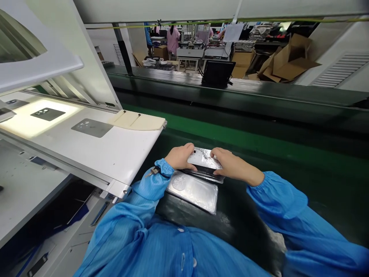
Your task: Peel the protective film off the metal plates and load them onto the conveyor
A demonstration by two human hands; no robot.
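Between my two hands is a stack of thin phone back panels (203, 157), the top one silvery and shiny, with dark edges showing below it. My left hand (182, 157) closes on the stack's left end, thumb at the near edge. At the right end my right hand (230, 164) grips it the same way, fingers on top and thumb on the near side. Just nearer to me lies a clear plastic tray (196, 191) with a rounded rectangular shape and a round mark at its left. It rests on the dark surface, close to the stack.
To the left, a white machine conveyor (127, 154) carries grey phone back panels (92, 127) with camera holes, one under a bright light. A cream guide plate (138, 120) sits at its end. Beyond the green belt (230, 136) stand a black monitor (219, 72) and cardboard boxes (288, 59). People work farther back.
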